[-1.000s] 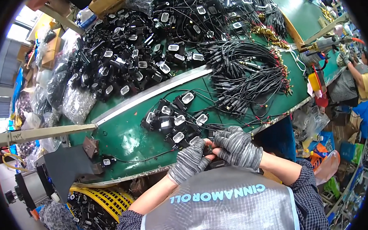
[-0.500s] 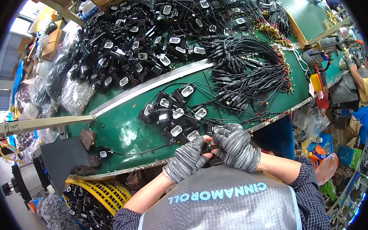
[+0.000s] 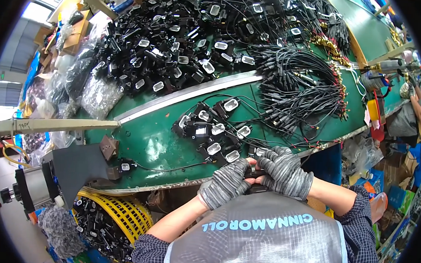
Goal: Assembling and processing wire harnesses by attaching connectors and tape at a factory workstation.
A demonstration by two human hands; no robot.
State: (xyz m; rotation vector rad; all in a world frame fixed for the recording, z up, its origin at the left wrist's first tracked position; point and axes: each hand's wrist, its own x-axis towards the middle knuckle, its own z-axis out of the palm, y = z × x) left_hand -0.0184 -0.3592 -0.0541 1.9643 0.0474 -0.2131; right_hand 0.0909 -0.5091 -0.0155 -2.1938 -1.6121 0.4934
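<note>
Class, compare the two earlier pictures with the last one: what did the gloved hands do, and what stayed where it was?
Very little changed. The left hand and right hand stay pressed together at the table edge, working the same small black part; neither let go nor took anything new. The small cluster of black adapters, the big pile and the cable bundle lie as before.

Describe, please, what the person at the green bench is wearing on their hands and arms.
Both the left hand and the right hand wear knitted gloves in mottled grey and black with ribbed cuffs; the fingertips look uncovered. The forearms are bare. Dark checked sleeves are pushed up around the elbows, under a grey, grid-patterned apron with light blue edging.
</note>
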